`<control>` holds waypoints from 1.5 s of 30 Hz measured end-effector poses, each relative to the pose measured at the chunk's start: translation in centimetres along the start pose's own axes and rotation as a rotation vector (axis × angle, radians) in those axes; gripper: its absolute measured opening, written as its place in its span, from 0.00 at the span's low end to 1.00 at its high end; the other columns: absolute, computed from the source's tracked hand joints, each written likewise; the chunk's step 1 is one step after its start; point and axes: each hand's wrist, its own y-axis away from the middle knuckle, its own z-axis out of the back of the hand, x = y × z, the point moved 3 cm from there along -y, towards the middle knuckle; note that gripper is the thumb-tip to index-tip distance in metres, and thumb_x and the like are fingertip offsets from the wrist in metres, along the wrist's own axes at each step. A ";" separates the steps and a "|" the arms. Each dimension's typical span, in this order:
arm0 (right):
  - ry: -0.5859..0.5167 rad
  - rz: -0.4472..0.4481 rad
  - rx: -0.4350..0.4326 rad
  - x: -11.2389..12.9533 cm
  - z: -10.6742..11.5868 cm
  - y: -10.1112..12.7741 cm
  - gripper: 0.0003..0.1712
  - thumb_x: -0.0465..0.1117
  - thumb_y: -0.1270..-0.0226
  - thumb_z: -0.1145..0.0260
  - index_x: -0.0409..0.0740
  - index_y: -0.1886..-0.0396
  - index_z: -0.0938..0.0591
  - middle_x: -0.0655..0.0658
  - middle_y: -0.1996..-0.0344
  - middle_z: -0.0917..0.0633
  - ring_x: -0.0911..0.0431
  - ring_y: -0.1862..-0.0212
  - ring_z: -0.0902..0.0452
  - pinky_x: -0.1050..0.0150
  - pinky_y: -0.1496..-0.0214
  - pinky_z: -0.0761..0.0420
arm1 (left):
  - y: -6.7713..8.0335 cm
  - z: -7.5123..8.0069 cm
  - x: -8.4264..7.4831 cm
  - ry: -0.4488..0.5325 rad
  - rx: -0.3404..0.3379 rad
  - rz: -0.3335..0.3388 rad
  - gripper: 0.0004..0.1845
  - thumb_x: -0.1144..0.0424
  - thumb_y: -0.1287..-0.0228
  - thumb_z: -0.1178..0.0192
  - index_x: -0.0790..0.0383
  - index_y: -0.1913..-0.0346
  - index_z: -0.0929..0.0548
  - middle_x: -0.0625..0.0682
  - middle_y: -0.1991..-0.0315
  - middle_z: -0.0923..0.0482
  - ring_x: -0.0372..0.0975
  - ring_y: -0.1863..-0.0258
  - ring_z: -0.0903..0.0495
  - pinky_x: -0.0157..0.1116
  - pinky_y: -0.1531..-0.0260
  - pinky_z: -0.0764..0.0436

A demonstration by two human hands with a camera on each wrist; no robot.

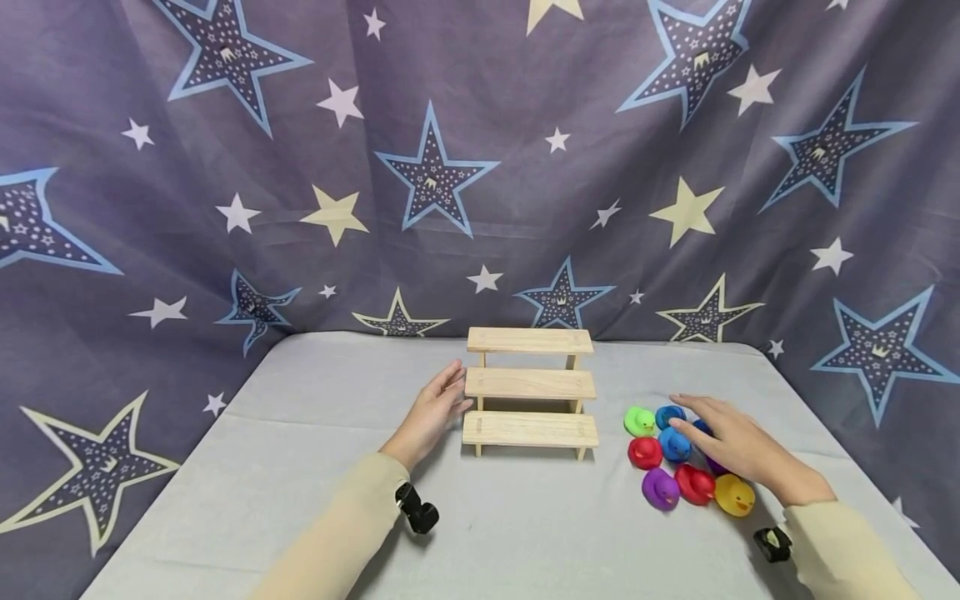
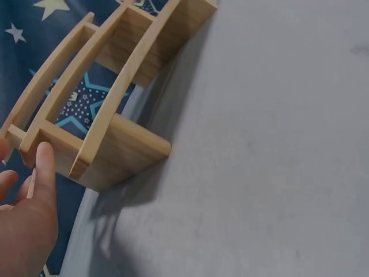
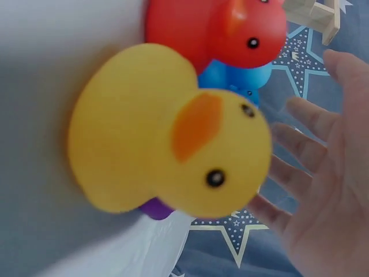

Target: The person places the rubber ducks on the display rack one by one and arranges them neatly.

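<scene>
A three-step wooden stand (image 1: 530,383) is in the middle of the table in the head view. My left hand (image 1: 431,412) is at its left side, fingers extended; in the left wrist view a fingertip (image 2: 44,151) appears to touch the wood. At the right, my right hand (image 1: 738,442) hovers with spread fingers over a cluster of rubber ducks, partly hiding some. Among them are a green duck (image 1: 640,422), a blue duck (image 1: 674,445), a red duck (image 1: 695,484), a purple duck (image 1: 661,489) and a yellow duck (image 3: 127,127), large in the right wrist view.
A pale cloth covers the table (image 1: 525,533). Behind it hangs a dark curtain (image 1: 480,192) printed with stars. Black wrist cameras sit on both sleeves, the left camera (image 1: 417,509) close to the tabletop.
</scene>
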 end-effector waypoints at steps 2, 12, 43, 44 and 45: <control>-0.021 0.022 -0.001 0.2 0.0 -0.2 0.33 0.54 0.26 0.39 0.36 0.31 0.26 0.31 0.37 0.24 0.32 0.35 0.33 0.26 0.35 0.34 | -0.1 -0.2 0.0 0.009 -0.003 0.013 0.30 0.69 0.21 0.55 0.69 0.21 0.49 0.64 0.23 0.48 0.54 0.27 0.40 0.42 0.33 0.25; -0.049 0.117 -0.035 1.3 0.2 -1.2 0.29 0.45 0.34 0.28 0.35 0.37 0.22 0.35 0.47 0.17 0.42 0.52 0.19 0.39 0.49 0.15 | -0.3 -0.7 0.4 0.070 -0.030 0.007 0.29 0.73 0.22 0.56 0.71 0.23 0.46 0.65 0.26 0.45 0.53 0.29 0.38 0.38 0.35 0.23; -0.037 0.058 0.063 2.7 -2.7 -5.1 0.18 0.35 0.42 0.27 0.34 0.52 0.15 0.43 0.61 0.14 0.51 0.62 0.21 0.46 0.51 0.15 | -0.5 -0.6 1.0 0.137 -0.017 0.005 0.28 0.74 0.23 0.56 0.72 0.23 0.45 0.65 0.26 0.45 0.51 0.29 0.38 0.31 0.37 0.23; -0.033 0.067 0.056 2.7 -2.8 -5.2 0.17 0.35 0.44 0.26 0.35 0.54 0.14 0.44 0.62 0.14 0.52 0.63 0.22 0.48 0.52 0.15 | -0.5 -0.6 1.0 0.137 -0.019 0.006 0.28 0.74 0.23 0.56 0.72 0.23 0.45 0.64 0.26 0.45 0.51 0.29 0.38 0.31 0.37 0.23; -0.034 0.074 0.051 2.8 -2.8 -5.2 0.16 0.34 0.45 0.26 0.35 0.55 0.14 0.44 0.63 0.14 0.53 0.64 0.23 0.49 0.54 0.15 | -0.5 -0.6 1.0 0.138 -0.021 0.007 0.28 0.74 0.23 0.56 0.72 0.23 0.44 0.64 0.26 0.44 0.51 0.29 0.38 0.31 0.38 0.23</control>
